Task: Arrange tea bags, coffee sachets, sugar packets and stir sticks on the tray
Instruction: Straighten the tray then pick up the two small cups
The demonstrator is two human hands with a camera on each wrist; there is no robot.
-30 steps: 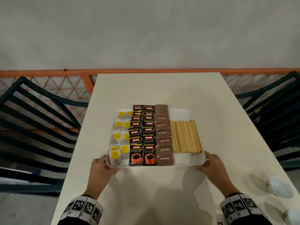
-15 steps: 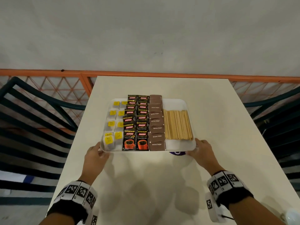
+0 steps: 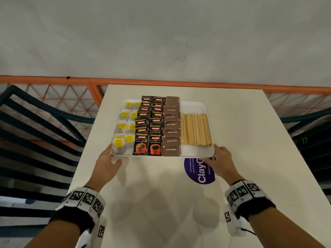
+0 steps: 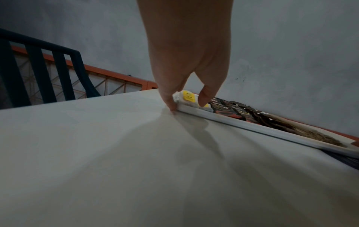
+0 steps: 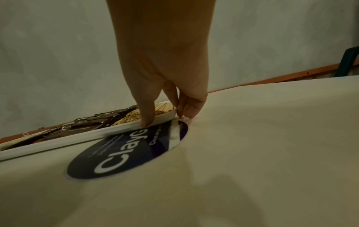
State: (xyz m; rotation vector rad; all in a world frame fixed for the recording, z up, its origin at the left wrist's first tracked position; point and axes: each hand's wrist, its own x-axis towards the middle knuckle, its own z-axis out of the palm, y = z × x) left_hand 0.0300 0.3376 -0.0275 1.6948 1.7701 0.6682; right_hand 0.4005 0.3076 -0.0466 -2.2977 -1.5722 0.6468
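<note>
A white tray [image 3: 194, 106] lies flat on the cream table [image 3: 161, 203]. It carries, from left to right, yellow-tagged tea bags [image 3: 123, 127], black coffee sachets [image 3: 149, 127], brown sugar packets [image 3: 172, 125] and a row of wooden stir sticks [image 3: 195, 129]. My left hand [image 3: 109, 159] pinches the tray's near left corner, thumb on the rim beside a tea bag [image 4: 187, 98]. At the near right corner my right hand [image 3: 219, 158] grips the rim [image 5: 116, 130], thumb on top and fingers curled at the corner.
A round purple sticker [image 3: 198, 171] on the table shows just in front of the tray, partly under it. Dark slatted chairs stand at the left [image 3: 35, 131] and at the right [image 3: 308, 133]. An orange rail [image 3: 179, 81] and a grey wall run behind the table's far edge.
The tray has slid away from me toward the far side of the table with both hands on its near corners. The purple sticker has come out from under it.
</note>
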